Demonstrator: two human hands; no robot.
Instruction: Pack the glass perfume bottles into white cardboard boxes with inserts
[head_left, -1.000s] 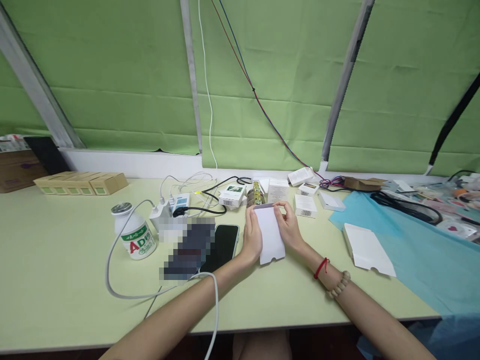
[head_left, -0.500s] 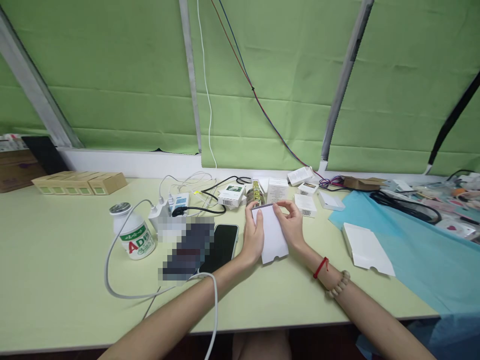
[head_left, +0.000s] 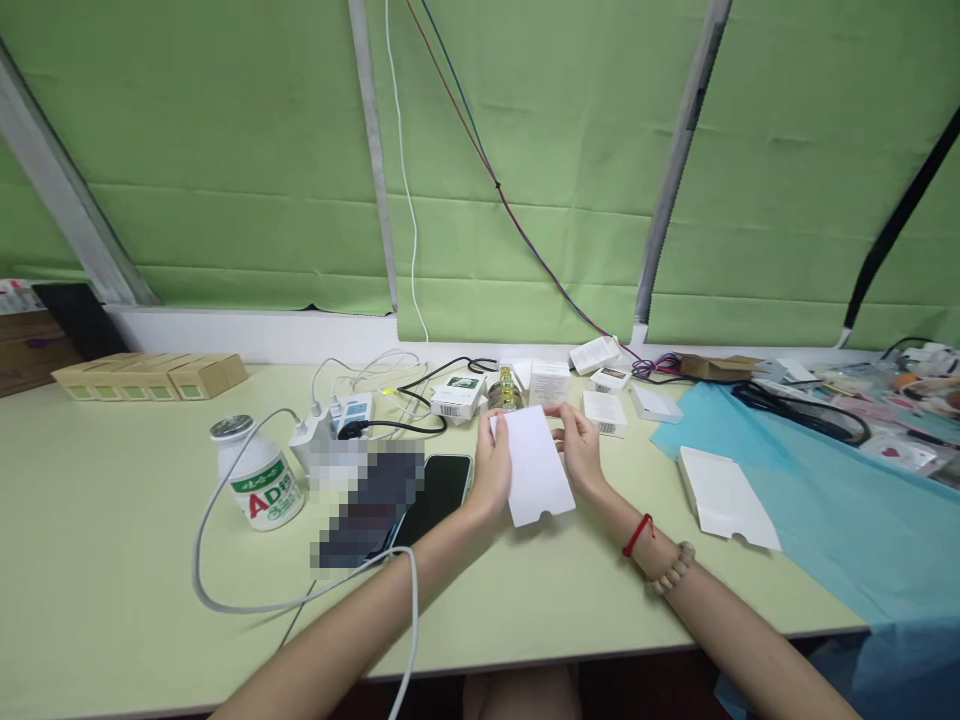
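Observation:
A flat white paper box with a half-round notch in its near edge is held above the table. My left hand is closed on its left side, thumb on the top face. At the far right corner, my right hand has its fingers bent in against the edge; the fingertips are partly hidden behind the box. A similar white notched box sleeve lies on the table to the right of my right hand. Beyond my hands stand small white cartons and a roll of yellowish tape.
A dark phone lies left of my left forearm, beside a blurred-out patch. Farther left are a white bottle, a charger with cables and brown boxes. A blue sheet covers the right side, with black cable on it.
My right thumb has come off the top face of the white box and now sits at its right edge. The box's far edge has turned flatter to view. The camera has shifted slightly.

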